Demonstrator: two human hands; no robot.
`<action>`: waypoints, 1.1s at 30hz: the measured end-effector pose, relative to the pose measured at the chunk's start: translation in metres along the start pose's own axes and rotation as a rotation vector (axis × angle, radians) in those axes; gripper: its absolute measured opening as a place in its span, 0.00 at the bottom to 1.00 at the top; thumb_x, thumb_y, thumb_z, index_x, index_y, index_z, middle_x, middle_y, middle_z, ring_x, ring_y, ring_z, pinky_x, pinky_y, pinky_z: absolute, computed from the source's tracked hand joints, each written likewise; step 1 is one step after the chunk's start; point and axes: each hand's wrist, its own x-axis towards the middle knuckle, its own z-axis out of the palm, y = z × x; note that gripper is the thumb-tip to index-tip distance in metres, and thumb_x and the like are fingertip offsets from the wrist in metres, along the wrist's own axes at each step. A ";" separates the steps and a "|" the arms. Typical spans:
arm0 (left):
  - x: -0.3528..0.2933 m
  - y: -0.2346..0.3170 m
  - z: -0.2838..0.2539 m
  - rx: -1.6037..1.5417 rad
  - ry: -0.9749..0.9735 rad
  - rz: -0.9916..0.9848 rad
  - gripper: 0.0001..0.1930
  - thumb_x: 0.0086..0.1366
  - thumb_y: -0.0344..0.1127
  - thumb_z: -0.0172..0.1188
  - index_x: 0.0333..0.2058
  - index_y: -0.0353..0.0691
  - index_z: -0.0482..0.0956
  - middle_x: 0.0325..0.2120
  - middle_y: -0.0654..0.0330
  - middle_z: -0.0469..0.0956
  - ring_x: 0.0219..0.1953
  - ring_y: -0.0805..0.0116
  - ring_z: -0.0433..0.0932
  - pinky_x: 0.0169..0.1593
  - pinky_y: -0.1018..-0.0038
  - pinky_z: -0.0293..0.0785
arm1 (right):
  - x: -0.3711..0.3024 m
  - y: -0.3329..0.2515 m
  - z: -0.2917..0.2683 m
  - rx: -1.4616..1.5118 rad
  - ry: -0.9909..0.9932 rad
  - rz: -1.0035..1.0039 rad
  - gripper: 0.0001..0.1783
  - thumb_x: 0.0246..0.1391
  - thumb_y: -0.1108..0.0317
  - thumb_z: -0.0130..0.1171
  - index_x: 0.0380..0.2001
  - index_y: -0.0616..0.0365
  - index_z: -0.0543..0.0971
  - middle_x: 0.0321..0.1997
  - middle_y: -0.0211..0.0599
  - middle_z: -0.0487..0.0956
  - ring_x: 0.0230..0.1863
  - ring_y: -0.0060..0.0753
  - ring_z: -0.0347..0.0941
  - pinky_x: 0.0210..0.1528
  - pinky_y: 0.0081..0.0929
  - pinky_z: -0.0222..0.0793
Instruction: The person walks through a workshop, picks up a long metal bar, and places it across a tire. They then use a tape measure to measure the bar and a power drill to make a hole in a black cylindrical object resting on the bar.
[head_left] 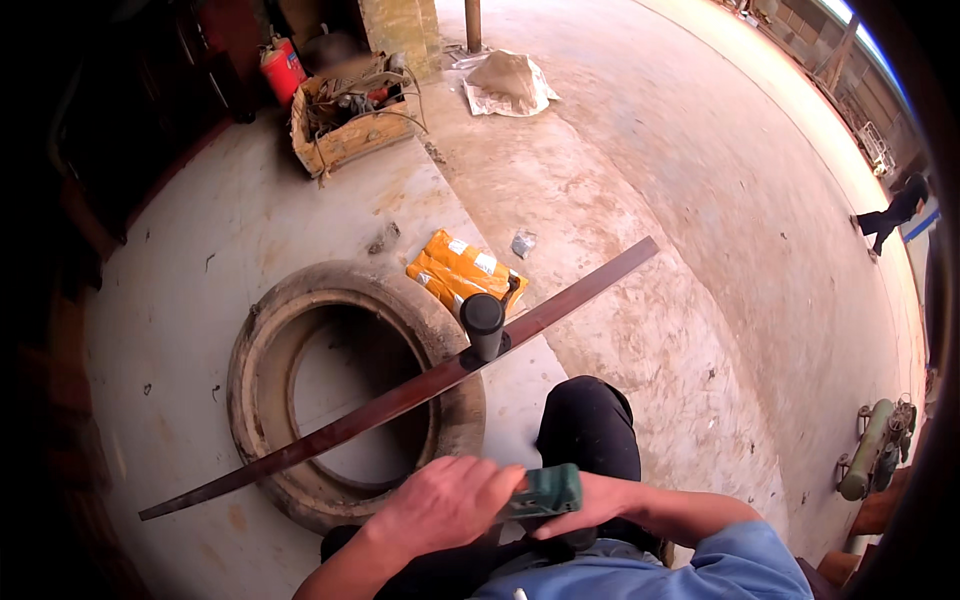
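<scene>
Both my hands are close together in front of my lap at the bottom of the view. My left hand (440,505) is closed around one end of a dark green and black tool (552,490), perhaps a cordless power tool. My right hand (592,502) grips the same tool from the other side, its fingers partly hidden. Beyond them a long, tapered, reddish-brown bar (400,397) lies slantwise across a worn tyre (262,400). A black cylindrical object (484,322) stands upright at the bar's middle, touched by neither hand.
Orange packages (455,262) lie past the tyre, near a small clear packet (523,243). Farther off are a wooden crate (360,137) of tools and cables, a red container (283,70) and a covered heap (507,82). At right stand a green tank (866,450) and another person (890,217).
</scene>
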 end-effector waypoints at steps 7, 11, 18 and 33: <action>0.037 -0.016 0.002 -0.116 0.228 -0.056 0.33 0.50 0.38 0.74 0.54 0.38 0.72 0.47 0.52 0.77 0.49 0.51 0.77 0.55 0.58 0.73 | -0.065 -0.003 -0.024 0.337 0.355 0.119 0.28 0.57 0.72 0.68 0.60 0.62 0.73 0.47 0.34 0.82 0.43 0.27 0.79 0.50 0.30 0.77; 0.034 -0.069 0.040 -0.104 0.361 -0.343 0.32 0.52 0.37 0.73 0.54 0.37 0.72 0.50 0.50 0.77 0.51 0.48 0.76 0.59 0.57 0.70 | -0.093 -0.018 -0.048 0.148 0.579 0.038 0.32 0.56 0.73 0.69 0.63 0.61 0.71 0.48 0.37 0.82 0.42 0.28 0.80 0.45 0.32 0.80; 0.077 -0.130 0.097 -0.062 0.425 -0.499 0.29 0.52 0.40 0.74 0.51 0.37 0.74 0.48 0.51 0.78 0.54 0.48 0.74 0.59 0.55 0.68 | -0.090 -0.064 -0.075 0.087 0.749 -0.065 0.30 0.54 0.68 0.72 0.59 0.60 0.74 0.48 0.39 0.81 0.42 0.30 0.80 0.38 0.32 0.82; 0.092 -0.146 0.136 -0.026 0.475 -0.545 0.20 0.51 0.46 0.75 0.39 0.43 0.82 0.38 0.54 0.83 0.47 0.49 0.79 0.52 0.54 0.72 | -0.034 -0.107 -0.127 -0.252 0.636 0.096 0.29 0.58 0.68 0.65 0.63 0.55 0.72 0.39 0.31 0.78 0.33 0.24 0.77 0.35 0.25 0.79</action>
